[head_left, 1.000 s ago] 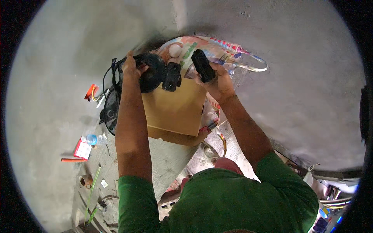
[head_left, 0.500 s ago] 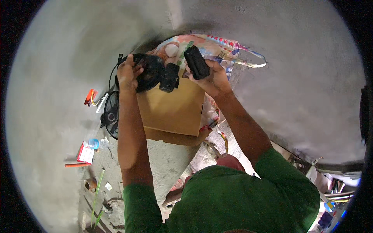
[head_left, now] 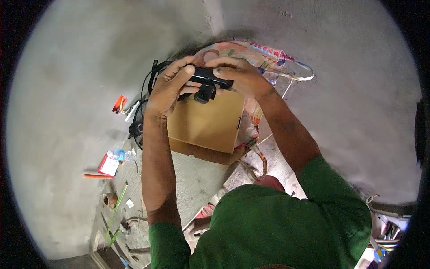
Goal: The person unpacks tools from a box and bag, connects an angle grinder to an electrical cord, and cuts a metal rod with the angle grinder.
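A glossy black oblong block (head_left: pixel 207 77) is held level between my two hands above a brown cardboard box (head_left: pixel 206 123); its exact kind does not show. My left hand (head_left: pixel 168 89) grips its left end, thumb on top and fingers curled beneath. At the other end my right hand (head_left: pixel 242 75) is closed on it with the thumb across the front. Just below the block is a smaller black boxy piece (head_left: pixel 205 95); I cannot tell whether it touches the block. Behind my left hand, a black round object (head_left: pixel 156 67) with a cable is mostly hidden.
A colourful patterned bag (head_left: pixel 257 51) with a looped handle lies behind the box, against the grey wall. Left of the box is a black ring-shaped frame (head_left: pixel 138 130). A plastic bottle (head_left: pixel 122 154), an orange stick (head_left: pixel 97 176) and a clay pot (head_left: pixel 109 200) lie farther left.
My left hand has left the black round object and taken hold of the block's left end. My right hand has turned the block from upright to nearly level. The view has shifted slightly.
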`<state>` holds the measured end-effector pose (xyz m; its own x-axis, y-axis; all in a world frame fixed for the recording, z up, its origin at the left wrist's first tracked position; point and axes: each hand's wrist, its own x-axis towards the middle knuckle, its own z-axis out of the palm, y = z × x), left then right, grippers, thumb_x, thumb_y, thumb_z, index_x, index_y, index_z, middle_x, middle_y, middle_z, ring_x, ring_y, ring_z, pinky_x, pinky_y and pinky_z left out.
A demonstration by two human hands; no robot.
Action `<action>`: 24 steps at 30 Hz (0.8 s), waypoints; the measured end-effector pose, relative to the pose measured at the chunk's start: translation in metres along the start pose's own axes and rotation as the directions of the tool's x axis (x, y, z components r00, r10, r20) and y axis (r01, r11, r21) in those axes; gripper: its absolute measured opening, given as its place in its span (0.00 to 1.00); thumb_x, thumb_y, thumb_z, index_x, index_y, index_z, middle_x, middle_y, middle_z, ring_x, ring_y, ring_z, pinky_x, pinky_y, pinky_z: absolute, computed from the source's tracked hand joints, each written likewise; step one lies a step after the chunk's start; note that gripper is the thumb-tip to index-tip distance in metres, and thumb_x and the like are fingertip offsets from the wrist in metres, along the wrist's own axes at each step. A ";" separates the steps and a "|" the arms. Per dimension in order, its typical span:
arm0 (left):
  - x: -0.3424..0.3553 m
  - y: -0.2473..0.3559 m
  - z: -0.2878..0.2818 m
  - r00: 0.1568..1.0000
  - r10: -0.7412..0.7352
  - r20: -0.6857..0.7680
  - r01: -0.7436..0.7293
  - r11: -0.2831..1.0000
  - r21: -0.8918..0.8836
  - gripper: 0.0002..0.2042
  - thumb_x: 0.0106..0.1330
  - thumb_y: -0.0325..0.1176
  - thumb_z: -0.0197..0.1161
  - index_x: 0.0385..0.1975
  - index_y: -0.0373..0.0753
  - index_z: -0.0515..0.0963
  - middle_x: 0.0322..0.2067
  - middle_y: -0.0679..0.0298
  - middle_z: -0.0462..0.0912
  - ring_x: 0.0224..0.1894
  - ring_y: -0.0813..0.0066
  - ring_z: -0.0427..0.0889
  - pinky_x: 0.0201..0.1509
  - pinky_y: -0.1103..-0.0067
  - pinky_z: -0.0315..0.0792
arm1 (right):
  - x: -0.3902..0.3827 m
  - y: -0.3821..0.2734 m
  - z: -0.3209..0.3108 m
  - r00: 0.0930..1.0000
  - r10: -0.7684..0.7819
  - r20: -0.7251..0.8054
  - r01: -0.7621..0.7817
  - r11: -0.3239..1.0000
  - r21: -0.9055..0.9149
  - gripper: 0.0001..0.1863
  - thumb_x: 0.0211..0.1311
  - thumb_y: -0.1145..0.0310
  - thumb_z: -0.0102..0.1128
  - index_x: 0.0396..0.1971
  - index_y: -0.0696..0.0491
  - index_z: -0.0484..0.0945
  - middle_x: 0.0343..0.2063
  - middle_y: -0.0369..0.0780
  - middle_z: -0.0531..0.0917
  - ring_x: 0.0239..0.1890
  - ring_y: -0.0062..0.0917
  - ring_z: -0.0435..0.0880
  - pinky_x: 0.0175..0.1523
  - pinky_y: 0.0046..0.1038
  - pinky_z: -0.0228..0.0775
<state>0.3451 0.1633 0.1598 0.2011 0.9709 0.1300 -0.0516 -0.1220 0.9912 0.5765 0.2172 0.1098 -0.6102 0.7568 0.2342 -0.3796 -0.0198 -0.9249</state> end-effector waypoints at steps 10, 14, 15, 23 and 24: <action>0.007 -0.034 0.007 0.995 -0.085 0.054 0.100 0.800 -0.592 0.21 0.76 0.44 0.51 0.54 0.30 0.73 0.41 0.51 0.86 0.32 0.60 0.88 0.35 0.71 0.86 | 0.013 -0.016 0.017 0.797 -0.500 0.338 0.548 0.366 -0.752 0.36 0.57 0.62 0.67 0.67 0.55 0.70 0.53 0.47 0.81 0.59 0.39 0.78 0.59 0.35 0.73; -0.001 -0.043 0.012 0.958 -0.235 -0.167 0.178 0.938 -0.299 0.19 0.77 0.42 0.47 0.54 0.33 0.73 0.42 0.51 0.85 0.34 0.60 0.88 0.31 0.71 0.84 | 0.025 -0.008 0.022 0.856 -0.362 0.370 0.501 0.399 -0.768 0.37 0.52 0.63 0.71 0.64 0.55 0.72 0.57 0.51 0.79 0.61 0.44 0.76 0.70 0.39 0.60; -0.006 -0.050 0.008 0.931 -0.261 -0.254 0.209 0.955 -0.212 0.18 0.76 0.42 0.47 0.53 0.34 0.74 0.42 0.51 0.84 0.34 0.62 0.88 0.31 0.71 0.83 | 0.026 -0.009 0.018 0.865 -0.340 0.369 0.489 0.409 -0.770 0.35 0.51 0.64 0.71 0.62 0.54 0.74 0.59 0.47 0.79 0.61 0.42 0.76 0.71 0.41 0.56; -0.039 -0.080 0.017 0.793 -0.139 -0.593 0.251 0.962 0.110 0.24 0.69 0.46 0.66 0.54 0.32 0.73 0.36 0.59 0.81 0.30 0.73 0.80 0.30 0.76 0.76 | 0.037 0.030 -0.020 0.875 -0.045 0.482 0.480 -0.054 -0.876 0.34 0.47 0.73 0.70 0.60 0.48 0.77 0.60 0.40 0.78 0.66 0.41 0.69 0.72 0.43 0.57; -0.038 -0.094 0.011 0.784 -0.132 -0.606 0.247 0.963 0.111 0.24 0.69 0.46 0.66 0.54 0.32 0.73 0.36 0.59 0.81 0.30 0.73 0.80 0.30 0.76 0.76 | 0.042 0.032 -0.015 0.863 0.001 0.505 0.504 -0.046 -0.862 0.34 0.47 0.75 0.69 0.60 0.48 0.77 0.60 0.39 0.78 0.67 0.41 0.68 0.72 0.43 0.58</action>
<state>0.3531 0.1352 0.0623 -0.4284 0.9025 -0.0440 0.1086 0.0998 0.9891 0.5493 0.2575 0.0858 -0.8782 0.3236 0.3521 0.3096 0.9459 -0.0972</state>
